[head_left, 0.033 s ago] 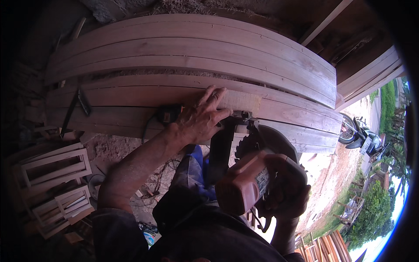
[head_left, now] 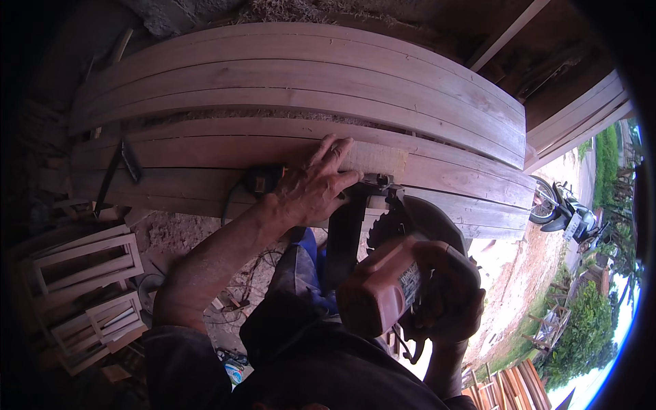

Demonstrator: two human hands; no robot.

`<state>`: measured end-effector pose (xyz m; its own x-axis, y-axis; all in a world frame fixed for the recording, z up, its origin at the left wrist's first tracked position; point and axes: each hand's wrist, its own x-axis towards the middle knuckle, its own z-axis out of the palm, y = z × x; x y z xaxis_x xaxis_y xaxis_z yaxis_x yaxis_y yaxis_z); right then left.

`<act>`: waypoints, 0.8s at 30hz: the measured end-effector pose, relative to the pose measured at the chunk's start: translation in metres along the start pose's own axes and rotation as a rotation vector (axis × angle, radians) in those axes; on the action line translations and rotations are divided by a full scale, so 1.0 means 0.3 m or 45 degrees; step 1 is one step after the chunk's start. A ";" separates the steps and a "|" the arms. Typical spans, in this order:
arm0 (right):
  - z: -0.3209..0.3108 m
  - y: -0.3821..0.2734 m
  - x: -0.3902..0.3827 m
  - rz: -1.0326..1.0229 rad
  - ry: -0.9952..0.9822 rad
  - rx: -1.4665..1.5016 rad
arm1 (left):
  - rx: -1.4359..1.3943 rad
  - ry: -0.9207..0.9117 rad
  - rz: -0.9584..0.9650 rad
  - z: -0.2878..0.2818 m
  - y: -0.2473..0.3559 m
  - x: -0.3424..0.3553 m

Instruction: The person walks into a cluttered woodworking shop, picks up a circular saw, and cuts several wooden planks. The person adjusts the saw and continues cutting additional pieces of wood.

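Observation:
My right hand is closed round the handle of a circular saw with a reddish-orange motor housing. Its toothed blade shows beside the black base plate. Close to the front edge of that plate, my left hand grips the left end of a short light board, its fingers over the top and the thumb pointing toward the saw. The short board lies across long planks. My left palm hides part of it, and the saw handle is mostly hidden by my right hand.
A tape measure lies beside my left wrist, and a dark try square farther left. Wooden frames are stacked at the lower left. Cables trail on the ground near my leg. A motorcycle stands outside at right.

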<state>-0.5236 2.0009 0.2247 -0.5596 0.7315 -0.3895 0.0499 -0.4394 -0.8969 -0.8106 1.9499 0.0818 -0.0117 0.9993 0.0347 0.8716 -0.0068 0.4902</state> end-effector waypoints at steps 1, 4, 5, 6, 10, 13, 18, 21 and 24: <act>-0.010 0.005 0.003 -0.042 -0.072 0.004 | 0.011 0.008 0.004 0.001 -0.001 0.000; -0.051 0.031 0.014 -0.111 -0.227 0.030 | -0.058 -0.021 -0.019 0.002 -0.005 0.001; -0.068 0.051 0.027 -0.136 -0.245 0.046 | -0.023 0.023 0.006 0.003 -0.013 0.009; -0.078 0.063 0.024 -0.109 -0.203 0.070 | -0.007 0.025 0.015 0.003 -0.015 0.012; -0.086 0.099 -0.012 -0.002 -0.108 0.284 | -0.057 -0.006 -0.003 0.002 -0.023 0.016; -0.087 0.093 -0.025 -0.021 0.105 -0.002 | -0.010 -0.016 0.008 0.003 -0.024 0.017; -0.101 0.081 -0.029 0.126 0.075 0.191 | -0.058 -0.010 -0.019 0.003 -0.027 0.021; -0.100 0.082 -0.031 0.171 0.135 0.278 | -0.078 0.003 -0.011 0.002 -0.031 0.025; -0.096 0.061 -0.011 0.127 0.079 0.052 | -0.088 0.017 0.018 -0.006 -0.041 0.031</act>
<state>-0.4971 2.0053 0.2035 -0.5010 0.7134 -0.4899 0.0684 -0.5317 -0.8442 -0.8221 1.9591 0.0776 -0.0067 0.9985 0.0535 0.8357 -0.0238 0.5487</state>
